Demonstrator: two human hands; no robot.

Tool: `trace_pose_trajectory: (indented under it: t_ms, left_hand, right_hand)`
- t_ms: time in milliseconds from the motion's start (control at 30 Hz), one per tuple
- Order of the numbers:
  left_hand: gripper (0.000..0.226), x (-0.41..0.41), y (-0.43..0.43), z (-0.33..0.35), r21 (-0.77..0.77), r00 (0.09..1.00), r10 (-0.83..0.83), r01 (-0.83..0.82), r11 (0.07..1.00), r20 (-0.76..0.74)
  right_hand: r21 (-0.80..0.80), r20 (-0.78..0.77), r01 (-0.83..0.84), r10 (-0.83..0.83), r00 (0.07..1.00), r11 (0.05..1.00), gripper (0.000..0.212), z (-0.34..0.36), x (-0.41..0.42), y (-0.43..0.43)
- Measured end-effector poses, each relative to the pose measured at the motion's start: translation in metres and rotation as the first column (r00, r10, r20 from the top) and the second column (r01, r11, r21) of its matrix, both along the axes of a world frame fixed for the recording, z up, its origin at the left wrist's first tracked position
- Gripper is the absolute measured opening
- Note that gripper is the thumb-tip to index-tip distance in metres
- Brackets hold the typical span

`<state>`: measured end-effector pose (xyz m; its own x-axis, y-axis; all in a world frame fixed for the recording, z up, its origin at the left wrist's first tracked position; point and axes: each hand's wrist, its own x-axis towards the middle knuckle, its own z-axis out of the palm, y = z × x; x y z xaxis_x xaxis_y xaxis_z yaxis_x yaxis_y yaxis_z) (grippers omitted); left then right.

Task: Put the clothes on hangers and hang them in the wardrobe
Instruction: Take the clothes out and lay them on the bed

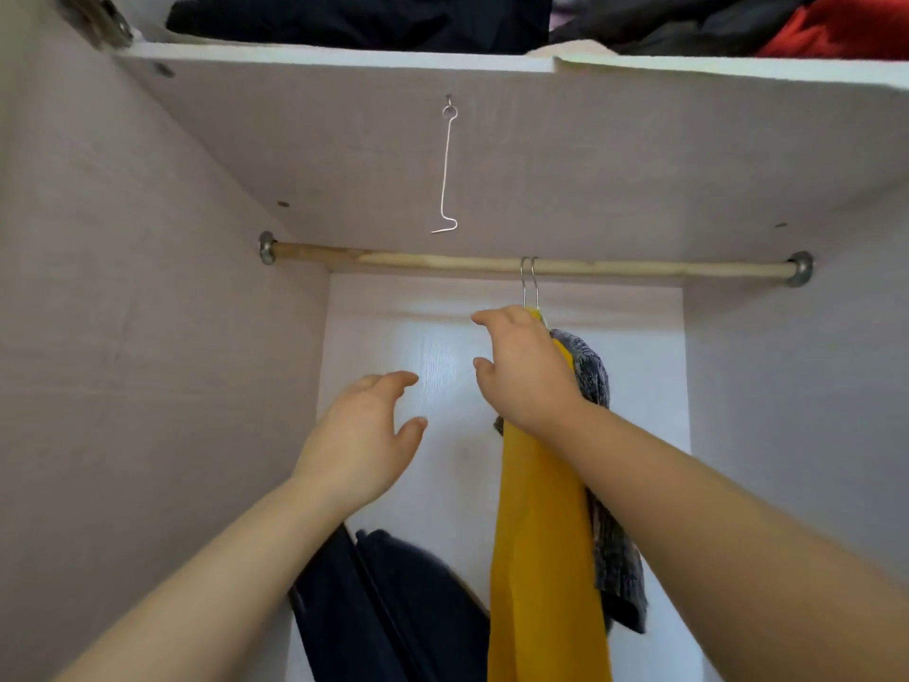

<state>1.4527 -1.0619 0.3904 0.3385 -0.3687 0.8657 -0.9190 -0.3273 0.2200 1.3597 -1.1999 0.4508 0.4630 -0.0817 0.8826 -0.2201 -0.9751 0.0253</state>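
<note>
A wooden rail [442, 260] runs across the wardrobe. Two metal hanger hooks [530, 280] hang on it right of the middle. A yellow garment [541, 543] hangs from them, with a grey knitted garment [602, 484] right behind it. My right hand [521, 374] is at the top of the yellow garment, just under the hooks, fingers loosely curved and spread to the left; what its palm touches is hidden. My left hand [364, 430] hovers lower left, fingers relaxed and apart, holding nothing.
A bent wire hook [446, 169] dangles from the underside of the shelf [344, 59]. Dark and red clothes [811, 27] are piled on that shelf. Dark garments [393, 607] lie low in the wardrobe. The left side wall [147, 337] is close.
</note>
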Motion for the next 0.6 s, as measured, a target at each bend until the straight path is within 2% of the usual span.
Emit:
trace_pose_trajectory:
  t_ms: [267, 400, 533, 600]
  left_hand:
    - [0.049, 0.069, -0.053, 0.014, -0.021, 0.999, -0.019, 0.02, 1.0, 0.049]
    - [0.049, 0.081, -0.074, 0.015, -0.019, 0.997, -0.006, 0.007, 1.0, 0.074]
    - [0.048, 0.089, -0.086, 0.019, -0.021, 0.996, 0.02, -0.019, 1.0, 0.087]
    - [0.048, 0.091, -0.09, 0.021, -0.03, 0.995, 0.043, -0.04, 0.999, 0.092]
  right_hand:
    - [0.011, 0.179, 0.13, -0.13, 0.975, 0.991, 0.045, 0.02, 0.007, -0.11]
    - [0.025, 0.161, 0.143, -0.145, 0.976, 0.989, 0.052, 0.022, 0.007, -0.159]
    - [-0.094, 0.067, 0.169, -0.163, 0.984, 0.981, 0.072, 0.025, 0.028, -0.183]
    - [-0.129, 0.094, 0.173, -0.162, 0.982, 0.976, 0.071, 0.025, 0.04, -0.191]
